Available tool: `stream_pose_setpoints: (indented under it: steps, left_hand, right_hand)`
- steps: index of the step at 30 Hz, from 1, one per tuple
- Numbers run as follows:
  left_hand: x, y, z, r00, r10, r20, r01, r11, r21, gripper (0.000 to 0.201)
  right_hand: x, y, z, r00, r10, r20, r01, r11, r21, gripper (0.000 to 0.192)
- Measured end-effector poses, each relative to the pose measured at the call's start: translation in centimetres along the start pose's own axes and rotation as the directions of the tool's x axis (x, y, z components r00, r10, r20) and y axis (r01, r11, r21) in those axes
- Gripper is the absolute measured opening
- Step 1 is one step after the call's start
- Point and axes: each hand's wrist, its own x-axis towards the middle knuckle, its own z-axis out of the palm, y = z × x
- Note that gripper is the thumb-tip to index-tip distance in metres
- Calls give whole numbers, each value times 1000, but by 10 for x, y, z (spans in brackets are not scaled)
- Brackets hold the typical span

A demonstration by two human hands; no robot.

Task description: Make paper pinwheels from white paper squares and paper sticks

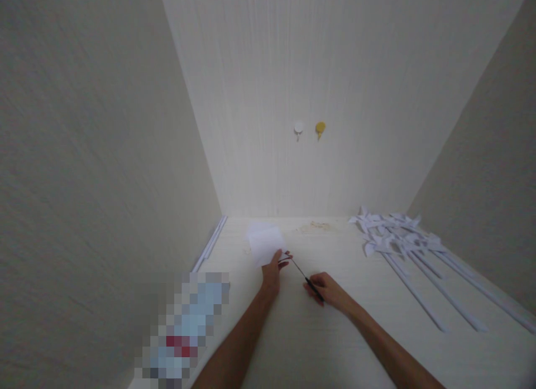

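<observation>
My left hand [272, 273] is closed on the lower right edge of a white sheet of paper [266, 245], thumb on top. Some of its fingers show beyond the edge. In my right hand [324, 288] is a slim tool with a black handle [315, 289], fingers wrapped round it. Its thin shaft or blade points up and left, with the tip close to my left fingers and the paper's edge. The tool's exact kind is too small to make out. Another pale sheet [256, 228] partly shows behind the held paper.
Several paper pinwheels [389, 233] with rolled paper sticks [419, 297] lie at right. More paper rolls [213, 238] lie along the left wall, above a blurred-out blue and red object [195, 316]. White [298, 128] and yellow [320, 127] hooks hang on the back wall.
</observation>
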Motion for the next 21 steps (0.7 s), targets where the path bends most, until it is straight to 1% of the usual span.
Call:
stream_pose_setpoints:
  steps: [9, 13, 18, 21]
  left_hand:
    - [-2, 0, -1, 999, 32, 16, -33, 999, 33, 22]
    - [-3, 0, -1, 999, 31, 12, -32, 999, 32, 23]
    - [-2, 0, 0, 999, 33, 16, -34, 999, 40, 24]
    - [-1, -1, -1, 999, 33, 20, -34, 998, 48, 26]
  right_hand:
    - [2, 2, 0, 1000, 11, 7, -11, 1000, 2, 41]
    - [2, 1, -1, 1000, 19, 10, -18, 999, -32, 41]
    - [2, 1, -1, 1000, -12, -4, 12, 998, -60, 43]
    - [2, 3, 0, 1000, -5, -14, 5, 999, -52, 42]
